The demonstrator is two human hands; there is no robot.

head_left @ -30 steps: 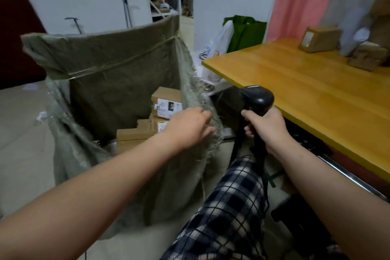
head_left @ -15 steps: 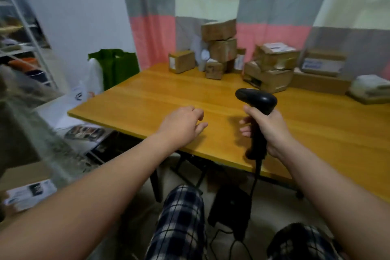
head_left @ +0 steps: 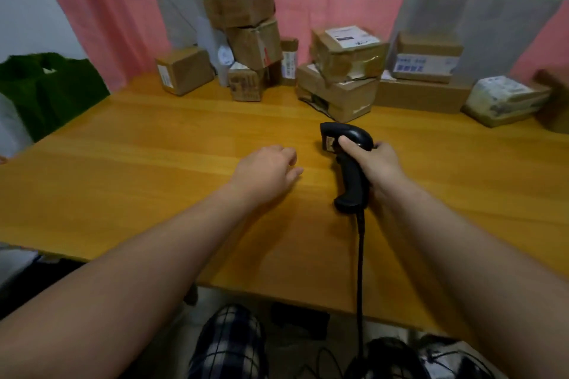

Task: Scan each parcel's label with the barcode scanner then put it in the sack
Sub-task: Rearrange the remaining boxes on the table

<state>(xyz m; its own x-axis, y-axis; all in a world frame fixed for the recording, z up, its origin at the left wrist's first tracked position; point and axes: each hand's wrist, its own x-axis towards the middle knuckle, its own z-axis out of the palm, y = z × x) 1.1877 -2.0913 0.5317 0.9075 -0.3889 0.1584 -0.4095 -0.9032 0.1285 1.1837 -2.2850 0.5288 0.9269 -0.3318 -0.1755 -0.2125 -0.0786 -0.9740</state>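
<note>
My right hand [head_left: 374, 163] grips the black barcode scanner [head_left: 348, 160] by its handle, over the middle of the wooden table [head_left: 154, 181]; its cable [head_left: 360, 271] hangs off the front edge. My left hand [head_left: 266, 172] hovers empty just left of the scanner, fingers loosely curled and apart. Several cardboard parcels stand along the table's far edge: a leaning stack [head_left: 246, 31], a small box [head_left: 184, 71] to its left, a labelled box [head_left: 348, 52] on a larger one [head_left: 338, 95], and more [head_left: 426, 58] to the right. The sack is out of view.
A striped pink, grey and cream curtain [head_left: 323, 9] hangs behind the parcels. A green bag [head_left: 46, 89] sits off the table's left end. My plaid-trousered knee [head_left: 228, 344] and tangled cables [head_left: 400, 357] are below the table's front edge.
My view has swung right from the sack to the table and parcels. Both hands have moved forward over the tabletop, the right one still gripping the scanner; the left let go of the sack's rim.
</note>
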